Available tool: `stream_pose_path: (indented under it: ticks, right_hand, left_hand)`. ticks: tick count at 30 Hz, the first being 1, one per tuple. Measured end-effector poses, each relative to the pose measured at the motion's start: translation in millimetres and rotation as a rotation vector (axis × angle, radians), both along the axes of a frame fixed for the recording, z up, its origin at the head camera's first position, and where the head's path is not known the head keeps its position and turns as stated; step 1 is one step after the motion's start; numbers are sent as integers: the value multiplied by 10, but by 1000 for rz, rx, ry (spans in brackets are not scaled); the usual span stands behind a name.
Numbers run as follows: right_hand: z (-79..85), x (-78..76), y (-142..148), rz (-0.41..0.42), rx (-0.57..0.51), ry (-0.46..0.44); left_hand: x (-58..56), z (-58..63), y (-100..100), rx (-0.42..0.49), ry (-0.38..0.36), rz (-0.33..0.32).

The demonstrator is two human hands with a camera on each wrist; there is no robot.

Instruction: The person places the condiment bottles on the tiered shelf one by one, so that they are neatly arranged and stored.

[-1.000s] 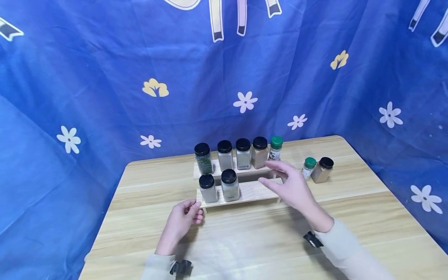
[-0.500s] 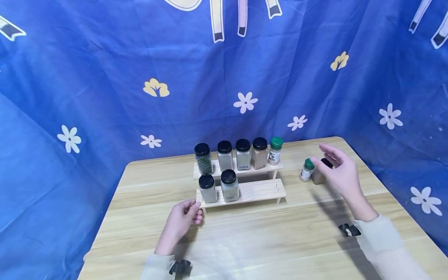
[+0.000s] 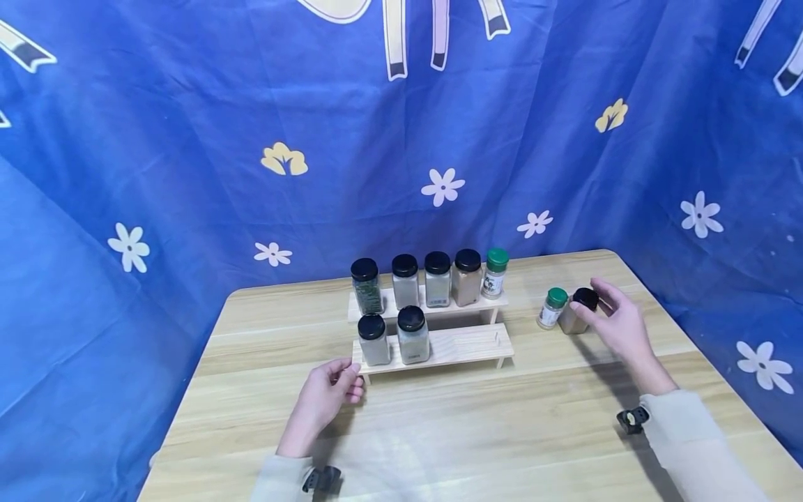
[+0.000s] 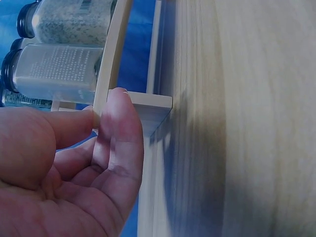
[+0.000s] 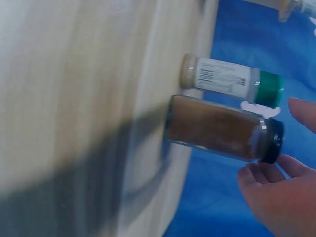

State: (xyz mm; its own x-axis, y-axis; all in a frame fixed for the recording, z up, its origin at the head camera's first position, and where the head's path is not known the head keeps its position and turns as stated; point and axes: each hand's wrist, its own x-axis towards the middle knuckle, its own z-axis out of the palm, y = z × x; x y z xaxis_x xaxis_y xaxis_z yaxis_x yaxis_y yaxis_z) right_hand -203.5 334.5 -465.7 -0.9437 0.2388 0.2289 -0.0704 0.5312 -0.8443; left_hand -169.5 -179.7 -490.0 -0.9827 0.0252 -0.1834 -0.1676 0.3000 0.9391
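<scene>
My left hand point(image 3: 326, 397) pinches the left end of the lower tier of a two-tier wooden spice rack point(image 3: 464, 343), thumb above and fingers beneath in the left wrist view. Two black-lidded spice jars point(image 3: 413, 341) stand on that tier's left half. To the right of the rack, my right hand point(image 3: 617, 328) is at a black-lidded jar of brown powder point(image 5: 217, 128). In the right wrist view its thumb is apart from the black lid, with the fingers beside the other side; whether they touch is unclear. A smaller green-capped shaker point(image 3: 552, 309) stands just left of that jar.
The upper tier point(image 3: 423, 305) bears several black-lidded jars and one green-capped shaker point(image 3: 494, 273) at its right end. A blue patterned cloth point(image 3: 351, 139) hangs behind the wooden table point(image 3: 439, 432).
My right hand has moved from the rack's right end to the black-lidded jar and lowered around its lid. The left hand has stayed on the rack.
</scene>
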Motion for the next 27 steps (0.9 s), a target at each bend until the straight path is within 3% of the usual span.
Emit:
stream_pose_path:
  ticks: [5,15,27]
  right_hand:
    - [-152,-63,28,12,36,-14]
    - [-301,-63,0,-19,-10,-174]
    - [-333,-5,25,-95,39,-134]
  left_hand:
    - [-9,-25,-5,5,6,4]
    - [6,9,-3,-3,10,3]
    - [14,38,-8,-11,30,-17]
